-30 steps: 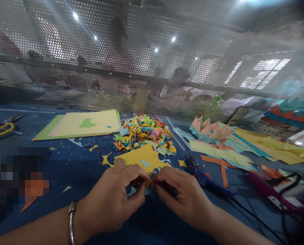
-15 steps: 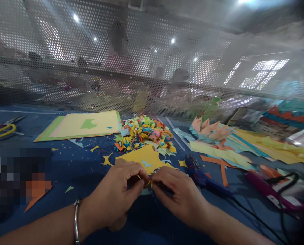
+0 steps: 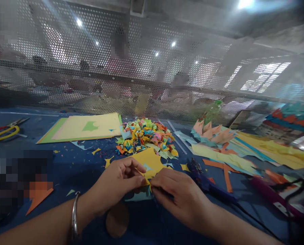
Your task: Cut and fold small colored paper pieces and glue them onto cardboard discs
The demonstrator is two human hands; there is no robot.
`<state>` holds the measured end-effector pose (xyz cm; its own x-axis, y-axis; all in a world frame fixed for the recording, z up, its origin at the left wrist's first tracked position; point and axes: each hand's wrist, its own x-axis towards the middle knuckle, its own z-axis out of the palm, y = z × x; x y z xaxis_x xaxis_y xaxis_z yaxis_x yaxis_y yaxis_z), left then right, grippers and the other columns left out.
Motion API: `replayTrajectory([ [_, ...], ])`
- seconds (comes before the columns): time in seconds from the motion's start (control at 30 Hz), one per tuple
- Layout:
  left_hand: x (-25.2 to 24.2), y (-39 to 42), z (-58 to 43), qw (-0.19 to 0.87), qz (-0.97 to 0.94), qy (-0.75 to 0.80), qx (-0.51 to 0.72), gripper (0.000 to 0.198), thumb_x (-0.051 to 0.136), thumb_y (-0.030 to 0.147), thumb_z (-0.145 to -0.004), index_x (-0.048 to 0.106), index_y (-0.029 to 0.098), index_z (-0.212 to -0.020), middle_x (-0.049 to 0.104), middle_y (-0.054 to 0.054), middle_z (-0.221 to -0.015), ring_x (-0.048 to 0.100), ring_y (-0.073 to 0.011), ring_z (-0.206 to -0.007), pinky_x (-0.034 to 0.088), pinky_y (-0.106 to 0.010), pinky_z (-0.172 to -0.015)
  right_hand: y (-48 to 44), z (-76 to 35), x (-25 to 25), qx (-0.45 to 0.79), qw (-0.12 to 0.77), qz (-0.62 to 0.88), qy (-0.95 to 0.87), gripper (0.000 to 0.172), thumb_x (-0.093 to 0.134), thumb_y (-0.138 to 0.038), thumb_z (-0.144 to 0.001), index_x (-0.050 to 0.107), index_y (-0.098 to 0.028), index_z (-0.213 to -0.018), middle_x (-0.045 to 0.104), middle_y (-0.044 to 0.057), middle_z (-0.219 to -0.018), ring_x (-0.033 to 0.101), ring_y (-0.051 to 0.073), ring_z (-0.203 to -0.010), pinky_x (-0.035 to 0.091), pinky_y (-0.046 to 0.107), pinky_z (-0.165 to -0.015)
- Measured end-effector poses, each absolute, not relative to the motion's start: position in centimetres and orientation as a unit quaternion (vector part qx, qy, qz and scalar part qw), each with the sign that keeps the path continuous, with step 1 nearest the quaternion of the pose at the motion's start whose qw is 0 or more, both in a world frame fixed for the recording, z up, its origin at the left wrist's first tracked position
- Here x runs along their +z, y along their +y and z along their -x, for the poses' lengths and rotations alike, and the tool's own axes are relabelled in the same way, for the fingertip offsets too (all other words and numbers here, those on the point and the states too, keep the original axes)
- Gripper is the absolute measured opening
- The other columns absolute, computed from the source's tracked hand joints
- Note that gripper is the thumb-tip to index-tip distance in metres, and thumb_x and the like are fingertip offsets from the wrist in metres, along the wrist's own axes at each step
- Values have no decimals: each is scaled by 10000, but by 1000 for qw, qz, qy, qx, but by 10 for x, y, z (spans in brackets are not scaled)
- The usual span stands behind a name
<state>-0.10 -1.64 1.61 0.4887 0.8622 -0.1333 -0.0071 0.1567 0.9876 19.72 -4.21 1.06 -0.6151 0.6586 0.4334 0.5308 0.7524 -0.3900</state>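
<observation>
My left hand (image 3: 120, 180) and my right hand (image 3: 181, 194) meet low in the middle of the view, fingertips close together. Between them is a small folded paper piece (image 3: 147, 186), yellow with some teal, pinched from both sides. Its exact shape is partly covered by the fingers. Just beyond the hands lies a yellow paper sheet (image 3: 152, 158) with light blue scraps on it. A brown disc (image 3: 117, 220) rests on the blue table below my left wrist, which wears a silver bangle (image 3: 75, 216).
Behind the yellow sheet is a heap of small folded papers (image 3: 146, 134). Paper sheets (image 3: 62, 131) and scissors (image 3: 7, 131) are at left. At right lie a dark blue corded tool (image 3: 210, 187), orange strips (image 3: 227, 177) and a magenta object (image 3: 274, 197). A perforated metal screen (image 3: 146, 75) stands behind.
My left hand has opened its grip slightly and lifted off the brown disc's area, uncovering more of it. More of the yellow and teal paper shows between the fingers. The view has shifted slightly.
</observation>
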Motion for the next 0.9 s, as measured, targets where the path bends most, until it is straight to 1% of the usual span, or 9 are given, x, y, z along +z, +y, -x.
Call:
replayTrajectory([
  [0.13, 16, -16, 3, 686, -543, 366, 317, 239, 726, 285, -688, 557, 151, -791, 572, 38, -627, 490, -70, -543, 366, -210, -542, -41, -196, 10, 117, 290, 333, -890, 111, 477, -154, -890, 584, -175, -870, 615, 48, -763, 556, 152, -694, 430, 280, -619],
  [0.2, 16, -15, 3, 695, -542, 358, 307, 220, 727, 265, -688, 558, 145, -761, 559, 44, -616, 486, -67, -539, 363, -210, -548, -42, -196, 9, 124, 296, 342, -883, 92, 499, -148, -871, 574, -184, -910, 622, 39, -776, 561, 148, -688, 433, 273, -614],
  [0.27, 16, -15, 2, 704, -536, 357, 300, 191, 721, 235, -683, 561, 142, -728, 545, 49, -603, 480, -66, -538, 365, -211, -556, -43, -197, 8, 139, 299, 351, -876, 152, 524, -138, -850, 558, -202, -984, 633, 26, -808, 570, 143, -695, 443, 267, -625],
  [0.37, 18, -15, 1, 721, -516, 361, 288, 162, 713, 193, -658, 565, 141, -699, 547, 49, -603, 468, -66, -541, 355, -208, -556, -44, -198, 6, 167, 295, 344, -876, 268, 538, -130, -841, 529, -236, -1087, 641, 26, -905, 590, 151, -788, 460, 276, -692],
  [0.47, 18, -15, 0, 730, -512, 361, 274, 118, 683, 153, -642, 573, 135, -680, 543, 48, -586, 448, -66, -540, 328, -203, -546, -43, -200, 5, 186, 277, 328, -884, 300, 528, -133, -852, 523, -248, -1129, 624, 36, -940, 583, 157, -827, 463, 287, -719],
  [0.57, 18, -16, 0, 736, -505, 366, 262, 65, 631, 122, -651, 584, 130, -695, 535, 47, -600, 439, -64, -551, 320, -202, -559, -42, -200, 5, 195, 272, 320, -886, 290, 518, -132, -859, 528, -243, -1127, 611, 35, -913, 570, 148, -786, 459, 280, -693],
  [0.67, 19, -17, -1, 742, -490, 378, 256, 55, 583, 122, -668, 588, 128, -722, 535, 37, -647, 438, -62, -565, 319, -205, -574, -41, -199, 6, 205, 288, 319, -879, 251, 521, -121, -853, 542, -224, -1081, 611, 34, -897, 569, 140, -773, 457, 266, -677],
  [0.77, 21, -18, -2, 748, -475, 389, 253, 99, 591, 128, -657, 587, 134, -756, 548, 23, -685, 462, -74, -593, 336, -214, -596, -42, -198, 7, 210, 304, 311, -876, 212, 526, -108, -844, 555, -212, -1026, 618, 33, -883, 573, 134, -772, 457, 256, -674],
  [0.9, 23, -18, -3, 763, -451, 390, 249, 206, 655, 187, -680, 567, 165, -864, 570, 21, -709, 480, -82, -597, 354, -220, -608, -42, -197, 5, 199, 311, 305, -878, 180, 522, -104, -845, 553, -200, -994, 619, 35, -867, 572, 131, -762, 459, 253, -674],
])
